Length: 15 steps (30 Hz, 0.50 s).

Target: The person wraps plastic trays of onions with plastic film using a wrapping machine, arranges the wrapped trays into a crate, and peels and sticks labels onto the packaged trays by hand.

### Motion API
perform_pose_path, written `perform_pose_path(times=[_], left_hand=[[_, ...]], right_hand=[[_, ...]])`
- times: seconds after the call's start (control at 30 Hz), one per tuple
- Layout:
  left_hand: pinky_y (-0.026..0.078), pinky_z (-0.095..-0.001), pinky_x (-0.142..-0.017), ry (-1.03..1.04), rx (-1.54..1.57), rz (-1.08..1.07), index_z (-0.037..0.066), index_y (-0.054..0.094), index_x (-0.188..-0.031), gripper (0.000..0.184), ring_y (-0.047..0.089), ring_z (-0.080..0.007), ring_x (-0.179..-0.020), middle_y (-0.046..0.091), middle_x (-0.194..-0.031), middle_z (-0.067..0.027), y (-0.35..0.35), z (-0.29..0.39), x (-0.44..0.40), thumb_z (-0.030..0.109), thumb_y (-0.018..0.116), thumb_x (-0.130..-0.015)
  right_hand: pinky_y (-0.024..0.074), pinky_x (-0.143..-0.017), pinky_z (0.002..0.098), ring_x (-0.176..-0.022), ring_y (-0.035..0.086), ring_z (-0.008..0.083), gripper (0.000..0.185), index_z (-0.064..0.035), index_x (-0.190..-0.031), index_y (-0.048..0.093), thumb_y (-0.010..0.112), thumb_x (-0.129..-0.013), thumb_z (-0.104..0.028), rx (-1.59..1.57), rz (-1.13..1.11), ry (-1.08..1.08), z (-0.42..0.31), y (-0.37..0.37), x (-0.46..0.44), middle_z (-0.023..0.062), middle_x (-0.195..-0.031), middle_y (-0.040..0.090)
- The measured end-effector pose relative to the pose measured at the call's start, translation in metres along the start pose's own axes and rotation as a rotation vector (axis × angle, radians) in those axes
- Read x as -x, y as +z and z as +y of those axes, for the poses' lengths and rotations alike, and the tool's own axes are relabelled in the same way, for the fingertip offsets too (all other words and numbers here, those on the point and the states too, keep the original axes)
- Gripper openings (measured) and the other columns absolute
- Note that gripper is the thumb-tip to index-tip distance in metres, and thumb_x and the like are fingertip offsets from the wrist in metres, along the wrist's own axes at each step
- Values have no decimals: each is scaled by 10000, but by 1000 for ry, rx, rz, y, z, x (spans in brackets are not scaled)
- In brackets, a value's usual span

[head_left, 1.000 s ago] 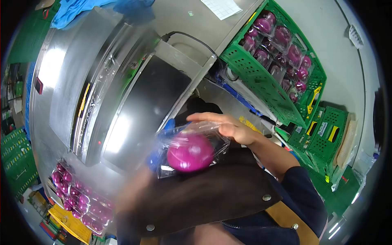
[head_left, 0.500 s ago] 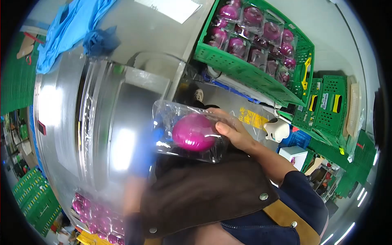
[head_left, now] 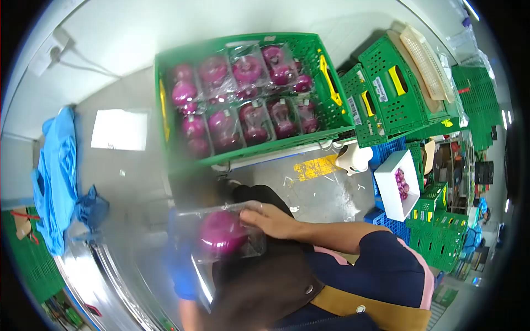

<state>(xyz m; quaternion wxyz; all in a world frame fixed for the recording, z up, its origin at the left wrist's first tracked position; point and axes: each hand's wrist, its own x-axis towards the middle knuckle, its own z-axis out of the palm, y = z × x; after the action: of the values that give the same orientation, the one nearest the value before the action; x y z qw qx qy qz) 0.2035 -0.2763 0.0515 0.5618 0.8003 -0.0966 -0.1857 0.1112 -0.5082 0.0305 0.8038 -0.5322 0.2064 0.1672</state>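
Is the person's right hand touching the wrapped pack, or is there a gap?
Touching. In the head view, the right hand has its thumb over the edge of the wrapped pack.

- My gloved left hand (head_left: pixel 185 267): plain blue, blurred
- The wrapped onion (head_left: pixel 222 233) I hold: glossy purple under clear film (head_left: pixel 255 247)
- My apron (head_left: pixel 265 284): dark brown; my strap (head_left: pixel 339 302): tan
- My top (head_left: pixel 381 259): navy, edged in pink
- The crate (head_left: pixel 331 133): perforated green, with yellow handles (head_left: pixel 330 80)
- The packed onions (head_left: pixel 247 69) in it: purple
- The cloth (head_left: pixel 58 176): light blue
- Floor marking (head_left: pixel 317 167): yellow on grey floor (head_left: pixel 353 190)
- The paper (head_left: pixel 118 131): white
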Motion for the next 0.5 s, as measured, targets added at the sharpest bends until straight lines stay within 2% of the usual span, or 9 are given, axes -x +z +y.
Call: perform_pose_path(times=[0.03, 0.1, 0.17, 0.2, 0.23, 0.27, 0.37, 0.4, 0.5], left_hand=[[395, -259, -856, 108, -2, 13, 30, 315, -1452, 636, 489, -118, -957, 539, -1204, -31, 15, 10, -18, 294, 572, -934], [366, -332, -999, 79, 303, -151, 24, 283, -1462, 686, 494, -185, -1136, 430, -1411, -107, 30, 33, -38, 389, 535, -938], [370, -339, -1013, 188, 38, -131, 17, 315, -1447, 671, 502, -200, -1180, 429, -1406, -132, 39, 29, -49, 387, 540, -935], [375, -335, -1006, 143, 41, -186, 19, 328, -1442, 660, 507, -197, -1174, 454, -1380, -134, 39, 16, -49, 380, 545, -934], [381, -330, -1000, 98, 43, -239, 21, 341, -1437, 650, 513, -195, -1169, 479, -1354, -135, 37, -3, -47, 373, 550, -932], [386, -325, -993, 52, 46, -290, 23, 354, -1431, 640, 518, -192, -1164, 504, -1329, -137, 38, -11, -49, 366, 556, -931], [398, -313, -979, -77, 66, -340, 31, 385, -1418, 595, 544, -187, -1123, 570, -1249, -122, 53, 34, -41, 330, 561, -936], [389, -312, -997, -64, 20, -379, 31, 397, -1410, 549, 545, -189, -1130, 602, -1207, -114, 54, 37, -43, 268, 558, -941], [389, -308, -1000, -154, 28, -431, 27, 398, -1407, 540, 543, -184, -1136, 575, -1256, -119, 57, 28, -44, 232, 566, -937]], right_hand=[[409, -920, 287, -1033, 542, 158, 527, -7, -1287, 508, 471, -970, -425, 97, 87, 18, -13, -14, 2, 86, -1093, 609], [452, -791, 292, -943, 525, 132, 541, -15, -1277, 485, 378, -991, -462, 189, 277, -1, 7, -67, -19, 20, -1052, 558], [482, -759, 317, -963, 554, 159, 569, -25, -1228, 482, 368, -973, -521, 76, 615, -247, 5, -136, -46, 60, -1070, 579], [503, -746, 334, -985, 573, 173, 577, -31, -1199, 481, 370, -964, -546, 47, 768, -422, 2, -173, -62, 84, -1086, 588], [520, -752, 338, -998, 588, 179, 580, -23, -1206, 480, 376, -965, -541, -89, 736, -579, -21, -205, -71, 102, -1118, 573], [520, -757, 334, -984, 589, 180, 557, -20, -1213, 476, 400, -968, -514, -161, 819, -678, -42, -235, -82, 97, -1103, 572], [513, -772, 316, -967, 584, 179, 478, 9, -1217, 476, 490, -971, -401, -260, 1110, -990, -73, -315, -120, 102, -1082, 588], [493, -804, 322, -981, 576, 188, 487, 16, -1234, 464, 505, -966, -389, -160, 1214, -970, -75, -340, -132, 117, -1102, 582], [445, -878, 334, -1012, 561, 215, 514, 32, -1266, 441, 546, -951, -360, 109, 1448, -893, -78, -375, -157, 148, -1134, 573]])
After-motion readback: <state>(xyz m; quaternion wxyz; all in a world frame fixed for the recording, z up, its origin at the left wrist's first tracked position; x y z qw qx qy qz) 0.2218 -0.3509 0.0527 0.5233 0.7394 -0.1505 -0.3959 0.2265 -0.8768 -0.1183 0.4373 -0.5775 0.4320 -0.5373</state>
